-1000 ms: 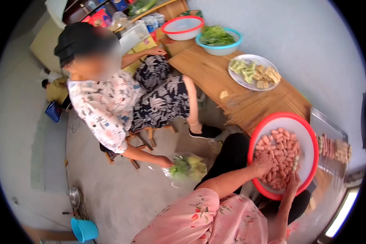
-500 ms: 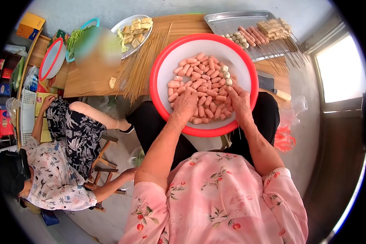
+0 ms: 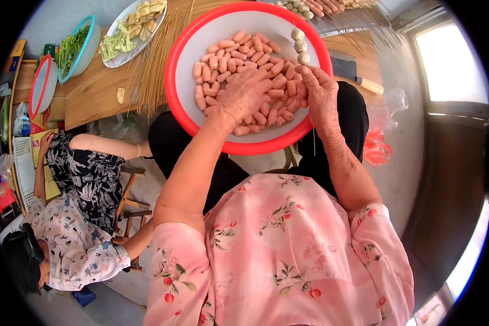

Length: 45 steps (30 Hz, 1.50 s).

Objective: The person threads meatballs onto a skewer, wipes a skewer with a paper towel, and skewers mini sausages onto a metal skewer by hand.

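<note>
A white basin with a red rim (image 3: 176,70) rests over my lap, holding many small pink sausages (image 3: 223,65). My right hand (image 3: 319,98) is closed around a thin skewer (image 3: 314,142) at the basin's right side. Several pale balls (image 3: 300,46) are threaded on the skewer above my fingers. My left hand (image 3: 243,95) lies on the sausages with its fingers spread, palm down; nothing shows held in it.
The wooden table (image 3: 95,98) bears bare skewers (image 3: 156,70), a plate of cut food (image 3: 114,58), a bowl of greens (image 3: 85,57) and a knife (image 3: 367,84). A metal tray (image 3: 339,31) holds filled skewers. Another person (image 3: 73,233) sits at the left.
The view has swung round, then shifted. My right hand has raised the skewer of balls from among the sausages to the basin's right rim. My left hand has opened out over the sausages.
</note>
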### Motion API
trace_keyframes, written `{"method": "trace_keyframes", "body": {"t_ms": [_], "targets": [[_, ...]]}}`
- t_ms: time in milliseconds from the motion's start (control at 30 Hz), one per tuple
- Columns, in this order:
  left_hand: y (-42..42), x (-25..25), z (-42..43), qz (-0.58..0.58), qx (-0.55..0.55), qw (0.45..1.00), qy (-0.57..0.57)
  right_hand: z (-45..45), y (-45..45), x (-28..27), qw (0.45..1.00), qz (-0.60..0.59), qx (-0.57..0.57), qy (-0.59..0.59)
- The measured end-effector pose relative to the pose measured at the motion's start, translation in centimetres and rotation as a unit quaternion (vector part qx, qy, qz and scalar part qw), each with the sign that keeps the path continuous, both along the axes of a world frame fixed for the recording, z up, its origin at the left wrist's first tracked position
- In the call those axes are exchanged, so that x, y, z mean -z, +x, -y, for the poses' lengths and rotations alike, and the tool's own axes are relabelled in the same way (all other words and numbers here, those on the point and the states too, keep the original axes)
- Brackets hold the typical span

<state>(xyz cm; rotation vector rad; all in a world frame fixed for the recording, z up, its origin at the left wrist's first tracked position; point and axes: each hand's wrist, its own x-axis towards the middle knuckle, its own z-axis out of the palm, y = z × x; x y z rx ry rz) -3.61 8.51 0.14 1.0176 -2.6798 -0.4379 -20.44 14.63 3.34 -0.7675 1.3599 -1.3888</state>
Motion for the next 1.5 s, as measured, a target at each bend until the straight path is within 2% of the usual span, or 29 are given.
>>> {"method": "trace_keyframes", "body": {"t_ms": [33, 100, 167, 200, 233, 333, 400, 433, 500, 533, 567, 633, 733, 833, 967, 1033, 1167, 1233, 1267, 1300, 1367, 1400, 1433, 1467, 1500], "targets": [[-0.4, 0.2, -0.4, 0.034, 0.059, 0.996, 0.06, 0.1, 0.0, 0.0, 1.0, -0.001, 0.0, 0.001], [0.3, 3.0, -0.3, 0.044, 0.07, 0.996, 0.019, 0.2, -0.1, 0.2, 1.0, 0.005, 0.006, 0.0], [2.0, 3.3, 0.4, 0.071, -0.003, 0.995, -0.064, 0.3, 0.0, 0.4, 1.0, 0.004, 0.008, 0.002], [2.6, 3.6, 1.2, 0.128, -0.053, 0.981, -0.136, 0.3, 0.0, 0.4, 1.0, 0.002, 0.008, 0.004], [3.5, 3.2, 1.5, 0.13, -0.056, 0.98, -0.138, 0.4, 0.1, 0.4, 1.0, 0.004, 0.005, 0.001], [5.5, 1.7, 2.6, 0.127, -0.176, 0.964, -0.156, 0.5, 0.0, 0.4, 1.0, 0.003, 0.01, 0.014], [6.2, 0.8, 3.3, 0.133, -0.266, 0.95, -0.1, 0.6, 0.0, 0.6, 1.0, 0.004, 0.015, 0.006], [7.0, 1.4, 3.7, 0.134, -0.266, 0.949, -0.099, 0.7, -0.1, 0.7, 1.0, 0.005, 0.015, 0.007], [8.7, 3.1, 4.4, 0.103, -0.19, 0.975, -0.059, 0.8, -0.1, 0.6, 1.0, 0.013, 0.017, 0.011], [8.3, 1.7, 3.8, 0.104, -0.191, 0.974, -0.06, 0.9, -0.2, 0.6, 1.0, 0.014, 0.016, 0.01], [7.8, 0.3, 2.7, 0.157, -0.201, 0.967, 0.012, 0.8, -0.3, 0.5, 1.0, 0.008, 0.01, 0.013], [7.0, -0.5, 1.6, 0.207, -0.208, 0.953, 0.078, 0.9, -0.3, 0.2, 1.0, 0.001, 0.007, 0.011], [6.4, 2.0, 0.4, 0.192, -0.238, 0.949, 0.073, 1.1, -0.2, -0.1, 1.0, -0.01, 0.007, 0.021], [5.1, 2.7, -0.2, 0.147, -0.222, 0.961, 0.074, 1.1, -0.2, -0.4, 0.999, -0.026, -0.003, 0.022], [4.7, 2.3, 0.4, 0.082, -0.2, 0.966, 0.143, 1.4, -0.2, -0.3, 0.997, -0.051, -0.018, 0.048], [5.0, 1.2, 0.3, 0.022, -0.128, 0.982, 0.133, 1.4, 0.0, -0.1, 0.998, -0.045, -0.021, 0.045], [4.6, 1.1, 0.2, -0.006, -0.14, 0.969, 0.201, 1.4, 0.0, 0.4, 0.998, -0.049, -0.014, 0.029], [4.0, 1.2, 0.6, -0.207, -0.177, 0.882, 0.385, 1.7, 0.1, 0.5, 0.998, -0.054, -0.02, 0.025], [3.9, 1.2, 1.0, -0.185, -0.22, 0.883, 0.37, 1.7, 0.1, 0.7, 0.998, -0.052, -0.013, 0.017], [3.9, 0.4, 1.5, -0.186, -0.22, 0.882, 0.373, 1.7, 0.0, 1.0, 0.999, -0.051, -0.005, 0.013], [4.3, -0.4, 2.3, -0.304, -0.394, 0.802, 0.331, 1.7, 0.1, 0.9, 0.999, -0.04, -0.001, 0.018], [5.1, 0.9, 3.1, -0.304, -0.393, 0.801, 0.333, 1.8, 0.2, 0.7, 1.0, -0.025, 0.001, 0.019], [6.2, 3.1, 4.0, -0.231, -0.423, 0.859, 0.172, 1.8, 0.2, 0.6, 1.0, -0.025, 0.001, 0.019], [6.8, 4.6, 4.4, -0.149, -0.439, 0.886, 0.004, 1.8, 0.2, 0.4, 0.999, -0.036, -0.007, 0.024], [6.8, 5.0, 4.4, -0.148, -0.439, 0.886, 0.002, 1.8, 0.3, 0.4, 0.998, -0.046, -0.015, 0.029]]}}
